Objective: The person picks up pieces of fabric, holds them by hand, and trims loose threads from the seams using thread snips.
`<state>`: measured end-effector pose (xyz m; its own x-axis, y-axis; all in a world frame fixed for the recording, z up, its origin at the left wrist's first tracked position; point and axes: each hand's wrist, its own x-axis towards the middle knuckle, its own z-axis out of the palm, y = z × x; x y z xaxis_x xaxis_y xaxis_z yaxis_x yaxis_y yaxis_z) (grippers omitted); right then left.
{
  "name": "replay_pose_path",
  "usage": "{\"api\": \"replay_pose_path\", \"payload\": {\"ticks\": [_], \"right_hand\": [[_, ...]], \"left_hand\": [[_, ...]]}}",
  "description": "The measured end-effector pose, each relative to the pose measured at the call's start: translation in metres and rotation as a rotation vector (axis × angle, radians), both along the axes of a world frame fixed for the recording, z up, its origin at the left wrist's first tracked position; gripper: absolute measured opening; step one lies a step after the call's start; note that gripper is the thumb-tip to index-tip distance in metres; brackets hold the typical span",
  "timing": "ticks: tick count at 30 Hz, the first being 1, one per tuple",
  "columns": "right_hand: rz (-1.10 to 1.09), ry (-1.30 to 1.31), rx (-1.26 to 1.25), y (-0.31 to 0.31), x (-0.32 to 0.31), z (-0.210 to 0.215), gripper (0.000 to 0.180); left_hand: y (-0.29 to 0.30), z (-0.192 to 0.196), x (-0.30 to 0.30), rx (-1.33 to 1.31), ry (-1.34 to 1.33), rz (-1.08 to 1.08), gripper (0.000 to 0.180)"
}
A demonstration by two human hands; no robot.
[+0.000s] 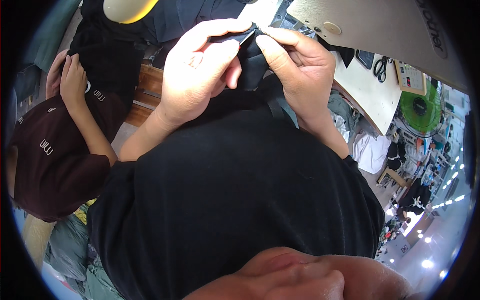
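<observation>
Both my hands are raised close together below the sewing machine's pale body. My left hand (192,75) is closed around a slim pointed metal tool (246,38) with a small red spot near my thumb; its exact kind is hard to make out. Its tip points at a fold of dark fabric (254,62). Between thumb and forefinger, my right hand (300,60) pinches the upper edge of that fabric, which hangs down between the hands. My fingertips hide part of the pinched edge.
The sewing machine (370,30) juts in at upper right. On its white table (367,92) lie black scissors (380,69), a phone (365,58) and a control panel (410,77). A green fan (421,112) stands beyond. At left, a co-worker's hands (70,75) hold dark cloth. A lamp (127,10) hangs above.
</observation>
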<state>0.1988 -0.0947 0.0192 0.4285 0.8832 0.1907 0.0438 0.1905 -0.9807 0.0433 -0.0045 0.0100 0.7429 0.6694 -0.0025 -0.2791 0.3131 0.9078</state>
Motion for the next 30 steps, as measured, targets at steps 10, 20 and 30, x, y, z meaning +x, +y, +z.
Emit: {"api": "replay_pose_path", "payload": {"ticks": [10, 20, 30], "right_hand": [[0.068, -0.060, 0.005, -0.005, -0.005, 0.003, 0.009], [-0.007, -0.084, 0.068, -0.005, -0.006, 0.010, 0.013], [-0.045, 0.068, 0.064, -0.002, -0.004, 0.010, 0.013]], "left_hand": [[0.019, 0.002, -0.006, 0.095, 0.046, -0.069, 0.021], [0.012, 0.006, -0.007, 0.546, 0.185, 0.339, 0.006], [0.005, 0.026, -0.015, 0.052, 0.086, -0.177, 0.048]]}}
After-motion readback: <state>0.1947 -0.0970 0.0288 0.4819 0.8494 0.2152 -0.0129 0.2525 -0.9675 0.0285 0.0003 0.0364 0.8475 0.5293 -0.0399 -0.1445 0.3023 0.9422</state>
